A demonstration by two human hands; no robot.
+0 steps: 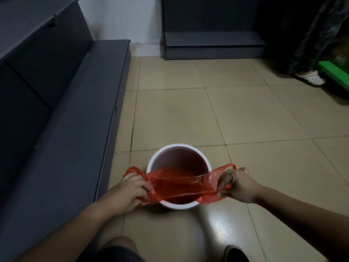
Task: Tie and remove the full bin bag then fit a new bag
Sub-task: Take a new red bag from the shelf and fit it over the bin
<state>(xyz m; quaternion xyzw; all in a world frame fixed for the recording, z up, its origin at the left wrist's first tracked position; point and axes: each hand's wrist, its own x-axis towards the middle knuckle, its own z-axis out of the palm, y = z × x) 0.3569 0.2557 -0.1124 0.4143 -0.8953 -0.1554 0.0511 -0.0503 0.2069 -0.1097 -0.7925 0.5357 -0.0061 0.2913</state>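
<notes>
A round white bin (164,150) stands on the tiled floor just in front of me, its inside dark and with nothing visible in it. A thin red plastic bag (177,183) is stretched across the near half of the bin's mouth. My left hand (127,191) grips the bag's left handle and edge beside the bin. My right hand (234,184) grips the bag's right handle on the other side. The bag's mouth is pulled wide between both hands. No full bag is in view.
A long grey sofa (56,129) runs along the left, close to the bin. A grey cabinet (213,44) stands at the back wall. Another person's leg and white shoe (311,78) are at the far right, next to a green object (332,70). My own shoe (236,254) is at the bottom.
</notes>
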